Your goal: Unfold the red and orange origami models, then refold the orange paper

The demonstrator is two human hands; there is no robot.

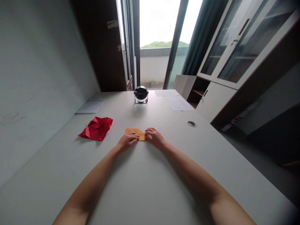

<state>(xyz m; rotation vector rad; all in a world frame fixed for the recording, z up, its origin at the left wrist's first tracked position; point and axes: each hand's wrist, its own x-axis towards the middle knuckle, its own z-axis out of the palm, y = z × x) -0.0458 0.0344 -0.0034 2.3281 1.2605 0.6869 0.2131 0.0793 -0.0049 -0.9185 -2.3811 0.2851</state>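
A small piece of orange folded paper [142, 136] lies on the white table between my two hands. Its upper right corner looks slanted, as if folded over. My left hand [127, 141] rests on the paper's left and lower part, with fingers stretched out flat over it. At the paper's right edge, my right hand [155, 137] has its fingers bent, and thumb and fingertips pinch that edge. The lower left part of the paper is hidden under my left hand.
Crumpled red paper [97, 128] lies to the left. A round black device on a metal stand [141, 93] stands at the back. White sheets [179, 103] lie back right, with more papers [91, 105] by the left wall. A round cable hole [191, 124] is on the right.
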